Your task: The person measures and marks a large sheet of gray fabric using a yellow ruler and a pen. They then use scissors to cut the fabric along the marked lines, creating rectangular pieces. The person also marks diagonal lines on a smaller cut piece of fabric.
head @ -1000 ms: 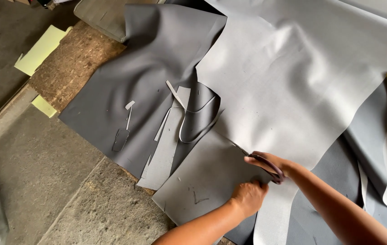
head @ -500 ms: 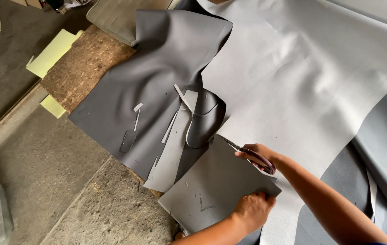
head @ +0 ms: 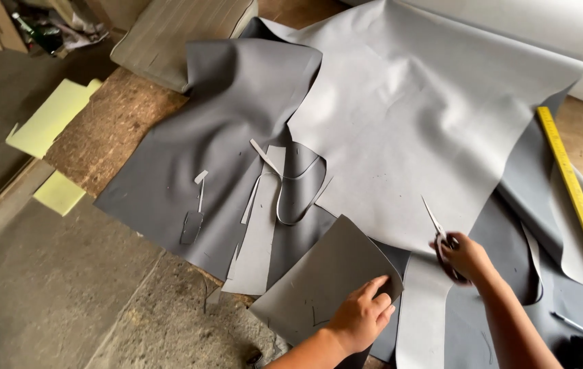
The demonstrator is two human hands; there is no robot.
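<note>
**Grey sheet lying left of the scissors, blades aimed up and away**

Grey leather-like material is covering most of the worktable (head: 117,130), and the right hand (head: 465,256) is closing around the handles of a pair of scissors (head: 438,229). The blades are standing nearly together, tips pointing up and slightly left over the pale large sheet (head: 414,123); whether they are biting into any material cannot be told. The left hand (head: 363,316) is lying flat, fingers spread, pressing on the near right corner of a darker cut piece (head: 322,280), which is curling up along its top edge. That piece is sitting down and left of the scissors, its long axis running from lower left to upper right, so the left hand is much the nearer to it, while the scissor hand is resting just beside its upper right corner. A yellow ruler (head: 578,198) is lying well apart along the right side, and narrow offcut strips (head: 264,212) are lying further left.
</note>
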